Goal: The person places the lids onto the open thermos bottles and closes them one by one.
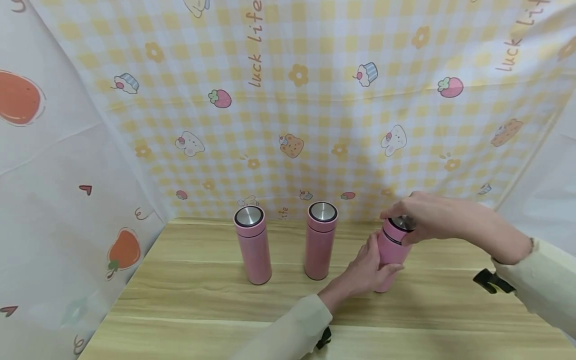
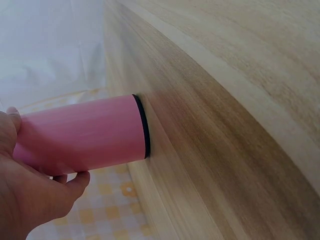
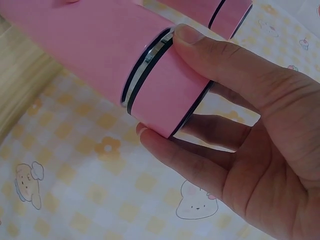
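On the right of the head view, a pink thermos bottle (image 1: 390,252) leans slightly. My left hand (image 1: 362,272) grips its body, the thumb on the near side. Its black-rimmed base (image 2: 142,125) is at the wooden tabletop in the left wrist view. My right hand (image 1: 427,215) holds the bottle's pink lid (image 3: 167,87) between thumb and fingers. Between lid and body shows a narrow gap with a silver band (image 3: 148,61). The palm partly hides the lid's steel top (image 1: 402,222) in the head view.
Two more pink thermos bottles stand upright with their lids on, one in the middle (image 1: 318,250) and one farther left (image 1: 255,255). Behind the wooden table (image 1: 193,290) hangs a yellow-checked cloth (image 1: 270,120). White printed cloth (image 1: 54,200) covers the left side.
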Tool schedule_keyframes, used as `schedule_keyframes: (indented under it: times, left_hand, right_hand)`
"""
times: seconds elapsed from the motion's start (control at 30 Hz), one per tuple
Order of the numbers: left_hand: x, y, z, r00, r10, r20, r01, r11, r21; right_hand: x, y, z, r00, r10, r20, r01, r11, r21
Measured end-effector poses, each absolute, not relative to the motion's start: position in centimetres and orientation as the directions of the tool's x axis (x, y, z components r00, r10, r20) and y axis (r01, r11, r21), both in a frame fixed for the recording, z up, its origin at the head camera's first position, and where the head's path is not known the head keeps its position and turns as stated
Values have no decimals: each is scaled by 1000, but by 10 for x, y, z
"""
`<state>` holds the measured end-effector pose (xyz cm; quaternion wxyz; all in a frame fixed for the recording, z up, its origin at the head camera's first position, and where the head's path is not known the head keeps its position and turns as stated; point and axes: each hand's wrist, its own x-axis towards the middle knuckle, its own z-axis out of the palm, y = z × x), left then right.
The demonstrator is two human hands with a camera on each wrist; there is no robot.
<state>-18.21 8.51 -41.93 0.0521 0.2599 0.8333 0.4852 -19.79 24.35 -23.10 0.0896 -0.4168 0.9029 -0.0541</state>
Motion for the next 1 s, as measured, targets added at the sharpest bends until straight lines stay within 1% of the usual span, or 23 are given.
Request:
schedule_keyframes:
  times: [0.3,0.57,0.67,0.87,1.0]
  left_hand:
    - [-182,86,-421,-855,493,164,386,390,836]
    - [-183,86,-422,-850,493,184,406,392,825]
    - [-183,86,-422,-850,493,186,408,394,824]
    - [-183,85,-422,-848,495,190,414,394,820]
    - [-183,84,-422,-845,498,193,418,391,820]
  right_hand:
    - [-198,243,-232,-677,-724,-134,-695,689,-207]
    - [-198,242,-233,-689,-719,-90,-694,691,-204]
    - [-198,240,-233,-695,-714,-83,-691,695,-199]
    - [-200,238,-232,-710,-695,-110,-673,716,-185]
    - [-201,238,-233,-707,-700,-99,-685,713,-152]
